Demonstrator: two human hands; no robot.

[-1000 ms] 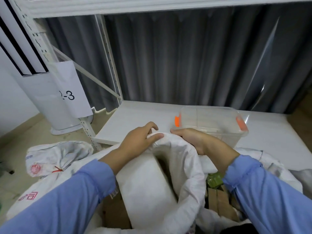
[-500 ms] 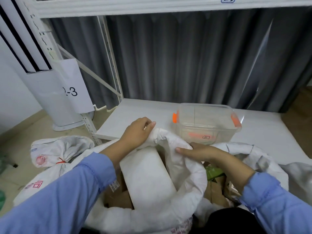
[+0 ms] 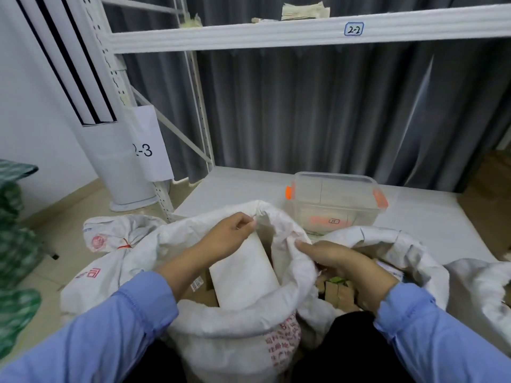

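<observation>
A white woven sack stands open in front of me, its rim rolled down. My left hand pinches the far rim of the sack. My right hand grips the right fold of the same rim. Inside the sack a flat white parcel leans upright, with brown cartons beside it. A second open sack to the right holds small brown boxes and something green.
A clear plastic bin with orange latches stands on the low white shelf. A tied white sack lies on the floor at left. An upper shelf beam marked 2-2 runs overhead. Green bundles fill the far left.
The view has tilted up, revealing the upper shelf. My right hand has slid from the sack's far rim back to its right fold. The rim sits lower around the parcel.
</observation>
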